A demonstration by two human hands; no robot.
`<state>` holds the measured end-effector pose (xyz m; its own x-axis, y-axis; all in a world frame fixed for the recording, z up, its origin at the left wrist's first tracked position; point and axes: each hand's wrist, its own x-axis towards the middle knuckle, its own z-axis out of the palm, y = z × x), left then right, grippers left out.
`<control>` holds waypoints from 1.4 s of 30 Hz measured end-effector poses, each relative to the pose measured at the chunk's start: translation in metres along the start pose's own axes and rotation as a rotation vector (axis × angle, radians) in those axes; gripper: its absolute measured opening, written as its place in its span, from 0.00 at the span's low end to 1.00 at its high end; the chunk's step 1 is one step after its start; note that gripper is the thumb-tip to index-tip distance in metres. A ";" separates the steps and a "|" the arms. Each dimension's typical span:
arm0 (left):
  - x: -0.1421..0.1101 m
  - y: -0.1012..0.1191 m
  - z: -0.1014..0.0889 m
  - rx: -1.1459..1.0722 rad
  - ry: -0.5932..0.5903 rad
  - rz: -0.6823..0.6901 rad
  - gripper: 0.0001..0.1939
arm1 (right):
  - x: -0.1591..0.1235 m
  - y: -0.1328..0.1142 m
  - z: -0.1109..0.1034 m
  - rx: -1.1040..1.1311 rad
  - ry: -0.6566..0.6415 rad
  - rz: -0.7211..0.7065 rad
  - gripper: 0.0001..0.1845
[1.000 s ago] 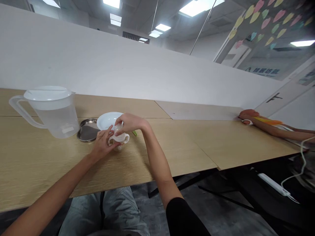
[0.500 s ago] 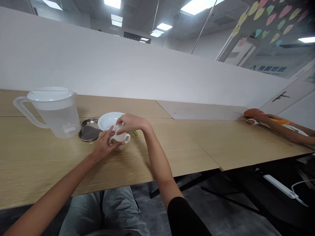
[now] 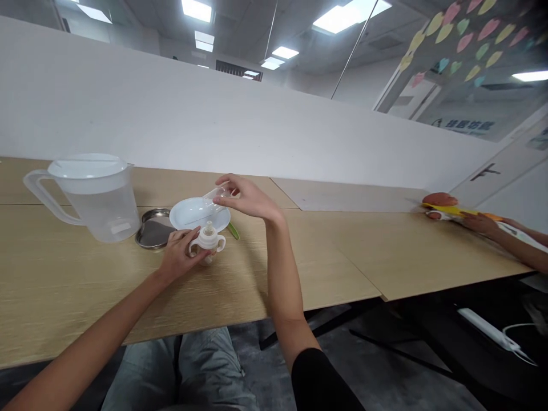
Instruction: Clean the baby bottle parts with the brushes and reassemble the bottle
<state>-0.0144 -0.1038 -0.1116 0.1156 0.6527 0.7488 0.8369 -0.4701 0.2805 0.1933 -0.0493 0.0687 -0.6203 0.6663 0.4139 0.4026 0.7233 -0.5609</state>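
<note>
My left hand (image 3: 182, 254) is closed round a small baby bottle (image 3: 208, 240) with two white side handles, upright on the table. Its nipple shows bare on top. Above and behind it, my right hand (image 3: 248, 197) grips a clear bottle cap (image 3: 219, 196) between thumb and fingers, over the rim side of a white bowl (image 3: 184, 214). The bowl stands just behind the bottle. A green-handled utensil (image 3: 233, 230) pokes out beside the bowl; its other end is hidden.
A large translucent pitcher (image 3: 96, 194) stands at the left. Between it and the bowl lies a kidney-shaped metal tray (image 3: 149, 240). At the far right of the table, another person's hands (image 3: 482, 224) handle a yellow and orange thing. A white wall runs along the back.
My right hand has lifted the clear cap off the bottle and moved it up and back, baring the nipple. My left hand keeps its hold. The other person's hands have shifted.
</note>
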 end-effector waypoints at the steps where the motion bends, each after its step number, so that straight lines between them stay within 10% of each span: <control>1: 0.000 0.000 0.000 -0.001 -0.004 -0.001 0.30 | 0.005 0.008 0.005 -0.031 -0.011 0.043 0.24; 11: -0.001 -0.003 0.002 0.007 0.002 0.005 0.29 | 0.049 0.058 0.070 -0.447 -0.468 0.243 0.16; 20: -0.001 -0.004 0.004 -0.001 0.010 0.033 0.29 | 0.051 0.070 0.087 -0.554 -0.531 0.300 0.16; 29: -0.002 -0.002 0.004 -0.013 0.022 0.034 0.30 | 0.038 0.024 0.054 -0.504 -0.211 0.191 0.26; 34: -0.002 -0.003 0.004 -0.023 -0.009 -0.010 0.28 | 0.012 -0.021 0.040 -0.358 -0.482 0.224 0.31; 42: 0.000 -0.002 0.002 -0.096 -0.076 -0.103 0.30 | 0.007 -0.029 0.068 -0.718 -0.436 0.144 0.20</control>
<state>-0.0150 -0.1019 -0.1129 0.0749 0.7415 0.6667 0.7915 -0.4509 0.4125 0.1314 -0.0783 0.0395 -0.6749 0.7376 -0.0224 0.7352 0.6747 0.0646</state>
